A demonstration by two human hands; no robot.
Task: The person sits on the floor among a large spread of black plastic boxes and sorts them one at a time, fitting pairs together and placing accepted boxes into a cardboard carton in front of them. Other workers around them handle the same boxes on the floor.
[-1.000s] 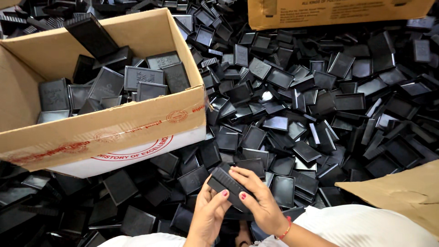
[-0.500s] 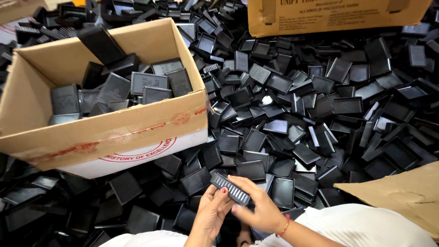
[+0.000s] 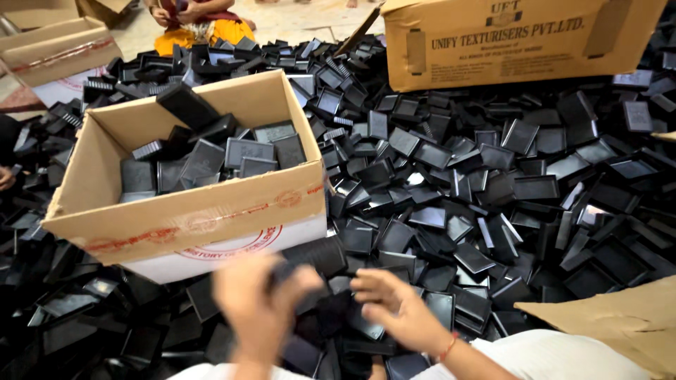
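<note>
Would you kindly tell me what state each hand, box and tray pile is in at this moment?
left hand: motion-blurred, fingers closed on a black plastic tray
right hand: open, over the pile, holding nothing visible
near cardboard box: open, partly filled with black trays
far cardboard box: lying on its side
pile of black trays: loose, jumbled on the floor

The blurred left hand [image 3: 257, 299] is gripping a black plastic tray [image 3: 313, 257] beside the open cardboard box [image 3: 190, 218]; the right hand [image 3: 398, 309] is hovering over the tray pile [image 3: 493, 183].
</note>
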